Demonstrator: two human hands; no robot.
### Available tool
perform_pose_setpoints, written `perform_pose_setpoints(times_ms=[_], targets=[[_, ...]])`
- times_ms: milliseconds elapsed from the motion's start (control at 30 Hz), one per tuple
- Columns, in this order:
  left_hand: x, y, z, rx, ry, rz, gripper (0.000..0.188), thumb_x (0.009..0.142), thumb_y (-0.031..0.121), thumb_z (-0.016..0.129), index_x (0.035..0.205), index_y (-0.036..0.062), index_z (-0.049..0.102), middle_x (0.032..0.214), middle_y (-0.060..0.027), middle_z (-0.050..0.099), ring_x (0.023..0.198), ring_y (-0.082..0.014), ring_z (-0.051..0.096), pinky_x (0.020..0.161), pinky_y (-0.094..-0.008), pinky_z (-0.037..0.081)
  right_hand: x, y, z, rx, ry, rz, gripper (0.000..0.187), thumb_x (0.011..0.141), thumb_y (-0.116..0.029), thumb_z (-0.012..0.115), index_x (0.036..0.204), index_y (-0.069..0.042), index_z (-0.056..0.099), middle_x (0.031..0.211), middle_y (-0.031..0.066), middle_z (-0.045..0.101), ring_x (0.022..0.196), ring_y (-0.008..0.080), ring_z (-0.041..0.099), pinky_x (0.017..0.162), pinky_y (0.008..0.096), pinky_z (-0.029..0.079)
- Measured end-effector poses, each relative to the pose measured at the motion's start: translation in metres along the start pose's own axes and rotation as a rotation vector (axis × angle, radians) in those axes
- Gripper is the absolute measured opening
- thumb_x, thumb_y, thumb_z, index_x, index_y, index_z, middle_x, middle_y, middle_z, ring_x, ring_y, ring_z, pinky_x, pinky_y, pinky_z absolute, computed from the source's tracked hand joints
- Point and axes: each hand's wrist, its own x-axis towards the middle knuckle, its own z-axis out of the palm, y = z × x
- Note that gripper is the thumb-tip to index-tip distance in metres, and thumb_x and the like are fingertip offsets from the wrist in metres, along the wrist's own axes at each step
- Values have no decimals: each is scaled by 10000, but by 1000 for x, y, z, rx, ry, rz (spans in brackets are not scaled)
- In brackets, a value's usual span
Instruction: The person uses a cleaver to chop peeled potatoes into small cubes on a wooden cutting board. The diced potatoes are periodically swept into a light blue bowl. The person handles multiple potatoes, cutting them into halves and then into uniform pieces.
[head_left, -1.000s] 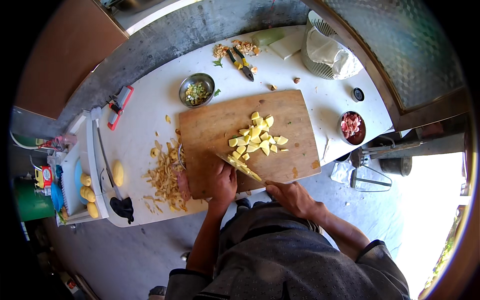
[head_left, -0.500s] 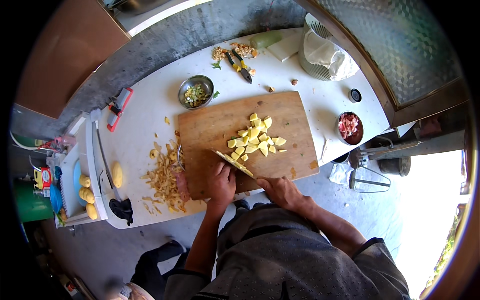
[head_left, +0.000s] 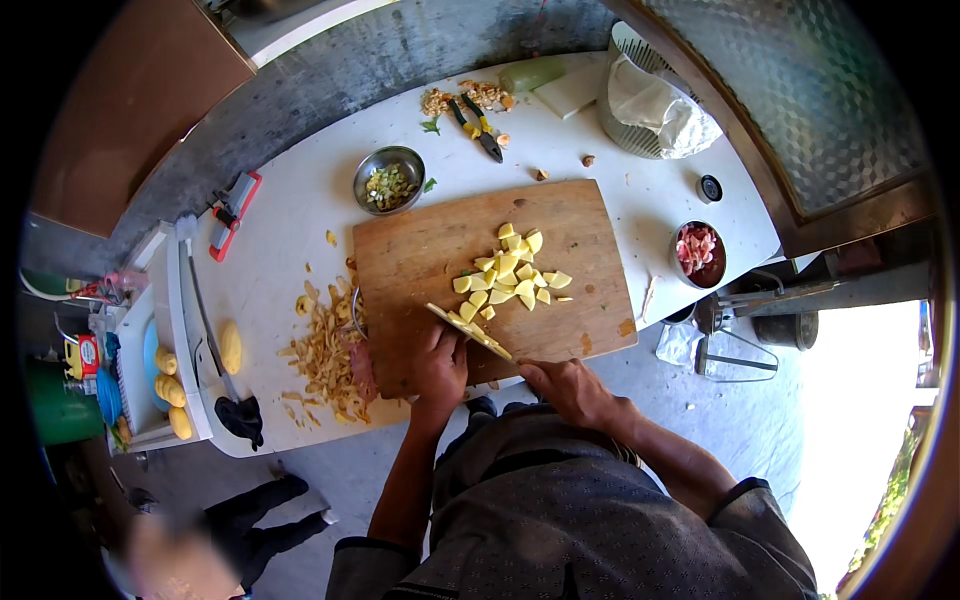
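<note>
My right hand [head_left: 572,390] grips a kitchen knife [head_left: 478,336] by its handle, low on the wooden cutting board [head_left: 420,255]. Pale yellow bits cling along the blade. Close against the blade's left side, my left hand [head_left: 440,362] is closed with its fingers curled; whatever it holds is hidden under it. Beyond the knife lies a loose pile of cut potato chunks [head_left: 508,270]. Left of the board, peelings [head_left: 330,355] are heaped on the table.
A metal bowl of chopped greens [head_left: 390,182], pliers [head_left: 482,128] and a bowl of cut meat [head_left: 698,253] surround the board. Whole potatoes [head_left: 231,347] lie at the left. A ribbed bin [head_left: 630,100] stands at the back right. Another person [head_left: 255,510] is on the floor area at lower left.
Both hands and the knife stay almost in place at the near part of the board. The other person at lower left has moved further left and shows more of the legs.
</note>
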Motion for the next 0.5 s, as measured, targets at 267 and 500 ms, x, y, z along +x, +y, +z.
perform_pose_setpoints(times_ms=[267, 500], targets=[[1, 4, -5, 18, -11, -11, 148, 897, -26, 750, 1043, 3, 747, 1078, -154, 690, 976, -404, 674, 834, -483, 557, 7, 6, 11, 11, 35, -15, 459, 1169, -371, 502, 1249, 23, 722, 988, 325, 737, 978, 540, 701, 848, 582, 556], [-3, 0, -1, -2, 13, -12, 223, 882, -49, 761, 1100, 0, 764, 1165, -176, 713, 1030, -419, 690, 869, -479, 571, -17, -32, -15, -7, -84, 154, 405, 1168, -315, 521, 1243, 20, 735, 1020, 300, 755, 995, 482, 729, 879, 529, 567]])
